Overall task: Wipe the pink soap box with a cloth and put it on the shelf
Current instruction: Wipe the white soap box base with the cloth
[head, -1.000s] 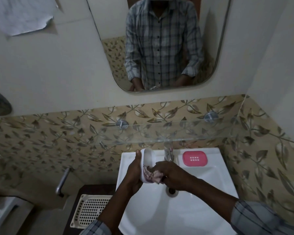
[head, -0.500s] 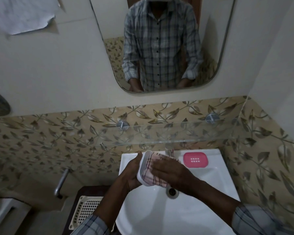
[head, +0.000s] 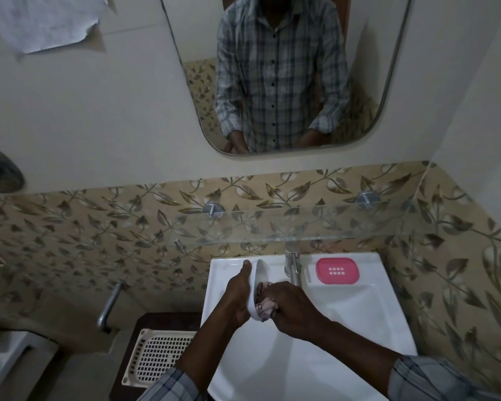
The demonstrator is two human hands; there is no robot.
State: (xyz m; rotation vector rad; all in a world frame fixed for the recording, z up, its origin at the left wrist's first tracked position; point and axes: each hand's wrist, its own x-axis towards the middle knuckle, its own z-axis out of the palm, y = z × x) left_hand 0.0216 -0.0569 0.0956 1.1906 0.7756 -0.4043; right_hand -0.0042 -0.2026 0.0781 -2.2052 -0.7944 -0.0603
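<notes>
Pink soap box [head: 337, 270]: on sink [head: 359, 314] rim right of tap [head: 293, 266], untouched. Left hand [head: 237, 296] grips white tray [head: 258, 287]; right hand [head: 289, 308] has bunched the cloth [head: 265, 301], spread flat half a second ago. Shelf [head: 301, 227] bare; pink piece unwiped.

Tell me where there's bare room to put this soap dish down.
The glass shelf is bare from one metal mount to the other. The sink rim left of the tap is free; right of it, the pink tray fills the ledge.
</notes>
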